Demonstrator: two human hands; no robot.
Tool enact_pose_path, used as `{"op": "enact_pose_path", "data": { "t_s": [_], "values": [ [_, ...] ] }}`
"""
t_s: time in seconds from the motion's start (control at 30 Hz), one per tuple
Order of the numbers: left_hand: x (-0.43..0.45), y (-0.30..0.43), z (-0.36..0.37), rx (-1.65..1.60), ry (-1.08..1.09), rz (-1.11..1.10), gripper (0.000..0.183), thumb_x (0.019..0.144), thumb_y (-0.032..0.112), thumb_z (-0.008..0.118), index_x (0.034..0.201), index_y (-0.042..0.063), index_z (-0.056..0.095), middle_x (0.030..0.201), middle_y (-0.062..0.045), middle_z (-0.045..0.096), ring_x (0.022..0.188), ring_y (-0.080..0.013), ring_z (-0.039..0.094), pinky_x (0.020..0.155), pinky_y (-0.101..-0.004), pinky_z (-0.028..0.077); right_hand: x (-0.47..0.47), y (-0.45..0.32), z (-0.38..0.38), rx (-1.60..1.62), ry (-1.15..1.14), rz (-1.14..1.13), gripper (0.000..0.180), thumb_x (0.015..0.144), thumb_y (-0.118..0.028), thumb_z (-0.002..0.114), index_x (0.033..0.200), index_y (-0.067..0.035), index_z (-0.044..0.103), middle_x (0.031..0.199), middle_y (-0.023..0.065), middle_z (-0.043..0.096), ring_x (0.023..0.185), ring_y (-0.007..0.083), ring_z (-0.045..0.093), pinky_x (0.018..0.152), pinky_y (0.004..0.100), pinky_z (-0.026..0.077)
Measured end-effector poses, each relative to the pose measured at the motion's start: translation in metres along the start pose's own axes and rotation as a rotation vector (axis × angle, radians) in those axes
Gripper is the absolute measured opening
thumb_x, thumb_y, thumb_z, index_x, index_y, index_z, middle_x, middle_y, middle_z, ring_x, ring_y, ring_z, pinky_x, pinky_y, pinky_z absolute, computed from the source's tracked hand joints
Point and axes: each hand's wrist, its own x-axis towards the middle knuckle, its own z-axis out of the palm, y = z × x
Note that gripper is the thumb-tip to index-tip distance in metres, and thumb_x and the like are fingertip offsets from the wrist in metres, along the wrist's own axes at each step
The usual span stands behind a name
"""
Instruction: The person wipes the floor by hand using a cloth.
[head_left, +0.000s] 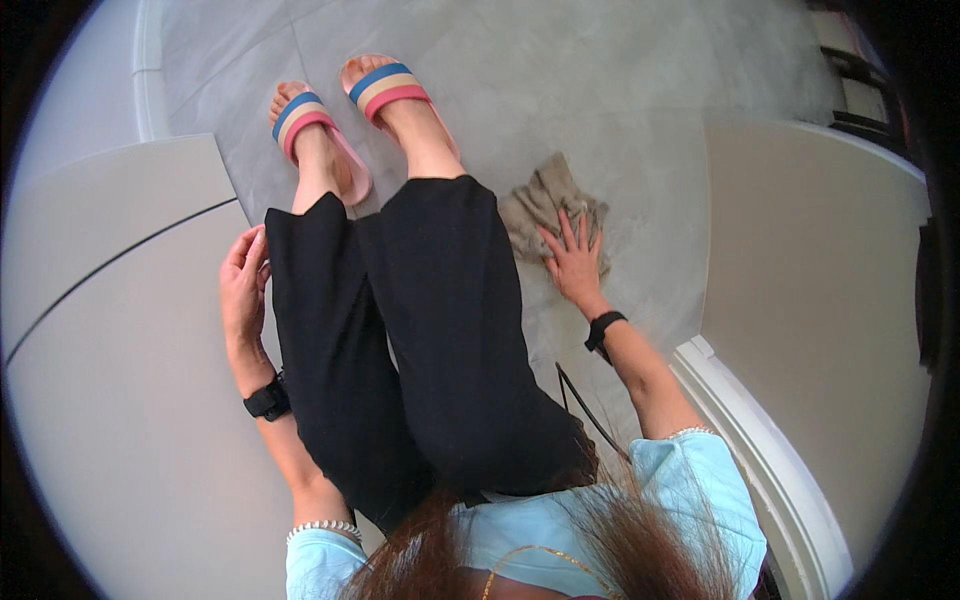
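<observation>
On the grey floor (645, 172) to the right of my legs lies a crumpled grey-brown cloth (544, 195). My right hand (576, 266) rests palm down on its near part, fingers spread over the fabric. My left hand (244, 274) is beside the cuff of my black trousers (450, 322), its fingers curled near the fabric at the knee. Whether those fingertips pinch the cloth of the trousers is hard to see. Each wrist wears a black band, the left one (268, 399) carrying a small block.
A pale cabinet front (135, 315) with a dark seam stands close on my left. To the right are a beige panel (810, 247) and a white skirting strip (757, 442). My feet wear striped slide sandals (386, 82). A black cable (589, 409) hangs near my right hip.
</observation>
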Motion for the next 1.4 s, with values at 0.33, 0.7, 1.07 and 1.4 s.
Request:
{"op": "enact_pose_path", "data": {
  "t_s": [0.33, 0.7, 1.07, 1.4],
  "values": [
    [-0.025, -0.001, -0.007, 0.087, -0.108, 0.053, 0.027, 0.095, 0.023, 0.05, 0.107, 0.0, 0.057, 0.098, -0.009, 0.063, 0.09, -0.0157, 0.061, 0.081, -0.0295, 0.049, -0.064, -0.02, 0.036, 0.068, -0.039, 0.239, 0.062, 0.083, -0.021, 0.057, 0.138, -0.035, 0.032, 0.153, 0.003, 0.007, 0.137, 0.0402, 0.008, 0.098, 0.0709, 0.017],
    [0.006, 0.008, 0.041, 0.226, -0.166, -0.029, 0.027, 0.094, 0.024, 0.05, 0.106, 0.001, 0.057, 0.095, -0.008, 0.063, 0.088, -0.0139, 0.06, 0.08, -0.0278, 0.048, 0.086, 0.091, -0.021, 0.124, 0.203, 0.648, 0.054, 0.093, -0.036, 0.04, 0.143, -0.027, 0.023, 0.153, 0.0042, 0.004, 0.137, 0.0431, 0.004, 0.099, 0.0717, 0.01],
    [0.034, 0.002, 0.028, 0.117, -0.099, -0.081, 0.026, 0.094, 0.021, 0.051, 0.105, -0.002, 0.057, 0.094, -0.009, 0.062, 0.089, -0.0157, 0.06, 0.08, -0.0284, 0.048, 0.261, 0.121, -0.101, 0.177, 0.252, 0.677, 0.059, 0.088, -0.053, 0.034, 0.142, -0.031, 0.026, 0.153, 0.0009, 0.008, 0.139, 0.0388, -0.001, 0.101, 0.0697, 0.006],
    [0.03, 0.021, 0.075, 0.192, -0.182, -0.065, 0.026, 0.095, 0.021, 0.05, 0.106, -0.001, 0.056, 0.096, -0.009, 0.062, 0.09, -0.0156, 0.06, 0.082, -0.0289, 0.048, 0.098, -0.011, -0.027, 0.175, 0.272, -0.046, 0.054, 0.079, -0.028, 0.058, 0.131, -0.028, 0.045, 0.149, 0.0054, 0.022, 0.137, 0.0364, 0.014, 0.103, 0.0661, 0.01]
  ]
}}
